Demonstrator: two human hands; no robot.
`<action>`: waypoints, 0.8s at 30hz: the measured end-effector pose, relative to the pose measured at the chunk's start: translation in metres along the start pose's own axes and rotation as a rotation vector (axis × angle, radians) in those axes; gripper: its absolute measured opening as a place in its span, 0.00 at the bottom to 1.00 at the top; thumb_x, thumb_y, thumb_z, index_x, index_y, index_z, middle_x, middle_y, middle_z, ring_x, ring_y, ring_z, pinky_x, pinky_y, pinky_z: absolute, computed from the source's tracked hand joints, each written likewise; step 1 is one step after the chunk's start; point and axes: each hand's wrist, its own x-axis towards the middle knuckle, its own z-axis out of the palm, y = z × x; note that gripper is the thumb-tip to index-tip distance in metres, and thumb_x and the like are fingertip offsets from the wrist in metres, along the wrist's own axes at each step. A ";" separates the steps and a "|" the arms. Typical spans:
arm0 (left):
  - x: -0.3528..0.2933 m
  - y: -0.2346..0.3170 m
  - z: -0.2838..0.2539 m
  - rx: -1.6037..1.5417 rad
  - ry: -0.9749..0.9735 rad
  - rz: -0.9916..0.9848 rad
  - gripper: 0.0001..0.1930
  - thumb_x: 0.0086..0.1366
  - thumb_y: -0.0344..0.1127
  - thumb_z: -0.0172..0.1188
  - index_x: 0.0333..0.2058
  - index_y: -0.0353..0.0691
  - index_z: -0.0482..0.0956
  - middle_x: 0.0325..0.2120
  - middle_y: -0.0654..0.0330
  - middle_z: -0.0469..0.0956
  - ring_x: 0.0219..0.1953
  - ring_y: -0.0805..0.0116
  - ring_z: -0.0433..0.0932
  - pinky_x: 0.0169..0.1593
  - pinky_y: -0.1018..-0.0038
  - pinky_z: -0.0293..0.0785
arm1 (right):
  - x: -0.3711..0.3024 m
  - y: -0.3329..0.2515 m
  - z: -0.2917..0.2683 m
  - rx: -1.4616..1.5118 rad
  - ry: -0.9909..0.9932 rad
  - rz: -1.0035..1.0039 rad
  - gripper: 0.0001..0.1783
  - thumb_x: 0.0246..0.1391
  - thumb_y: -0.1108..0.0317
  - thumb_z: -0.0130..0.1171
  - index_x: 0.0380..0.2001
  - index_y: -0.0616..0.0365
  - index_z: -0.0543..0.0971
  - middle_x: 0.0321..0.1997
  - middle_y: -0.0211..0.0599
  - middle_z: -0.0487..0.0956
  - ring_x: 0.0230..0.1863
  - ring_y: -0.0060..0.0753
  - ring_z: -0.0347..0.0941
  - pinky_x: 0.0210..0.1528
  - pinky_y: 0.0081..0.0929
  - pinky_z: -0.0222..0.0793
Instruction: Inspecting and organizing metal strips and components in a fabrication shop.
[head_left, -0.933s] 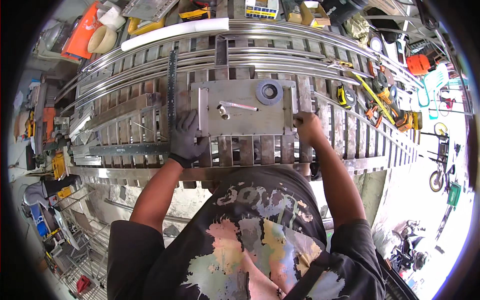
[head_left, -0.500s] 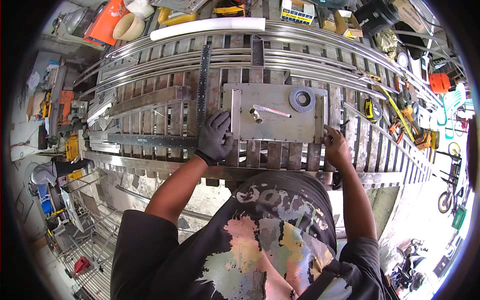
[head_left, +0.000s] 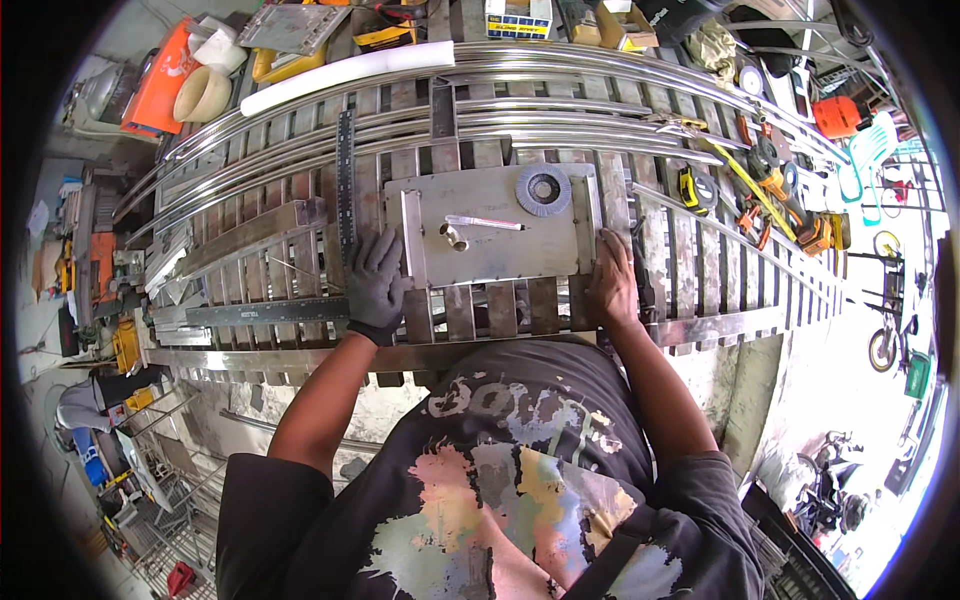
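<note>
A grey metal plate (head_left: 500, 250) lies flat on a slatted steel workbench (head_left: 700, 290). My left hand (head_left: 375, 285), in a dark glove, grips the plate's left edge, beside a black framing square (head_left: 345, 190). My right hand (head_left: 612, 278), bare, holds the plate's right edge. On the plate rest a round flap disc (head_left: 543, 189), a thin metal rod (head_left: 485, 223) and a small cylinder (head_left: 452, 237).
Long curved steel tubes (head_left: 560, 60) run across the far side of the bench with a white pipe (head_left: 350, 75). A tape measure (head_left: 692, 188), grinder and orange tools lie at the right. Shelving and clutter stand at the left; concrete floor lies below right.
Both hands keep hold of the plate's two edges. The view has shifted, so the plate and bench sit further right and lower in the picture.
</note>
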 end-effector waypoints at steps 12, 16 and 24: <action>-0.007 -0.017 0.005 0.036 -0.066 0.056 0.29 0.54 0.38 0.55 0.57 0.39 0.75 0.62 0.56 0.69 0.64 0.50 0.64 0.69 0.51 0.54 | 0.020 -0.001 -0.029 0.150 -0.216 0.110 0.27 0.47 0.84 0.45 0.52 0.67 0.76 0.62 0.53 0.72 0.65 0.56 0.66 0.68 0.42 0.60; 0.002 -0.010 0.005 -0.040 -0.066 0.093 0.32 0.52 0.42 0.61 0.56 0.38 0.72 0.62 0.49 0.67 0.64 0.46 0.63 0.68 0.50 0.56 | 0.018 0.014 -0.040 0.166 -0.436 0.182 0.30 0.44 0.82 0.61 0.55 0.67 0.74 0.71 0.50 0.62 0.71 0.56 0.57 0.72 0.41 0.56; 0.006 0.002 0.003 -0.078 -0.054 0.068 0.46 0.44 0.49 0.72 0.62 0.39 0.64 0.66 0.47 0.59 0.69 0.40 0.55 0.70 0.50 0.55 | 0.035 0.017 -0.038 0.089 -0.450 0.007 0.24 0.46 0.87 0.47 0.50 0.68 0.71 0.73 0.54 0.59 0.73 0.57 0.53 0.73 0.43 0.52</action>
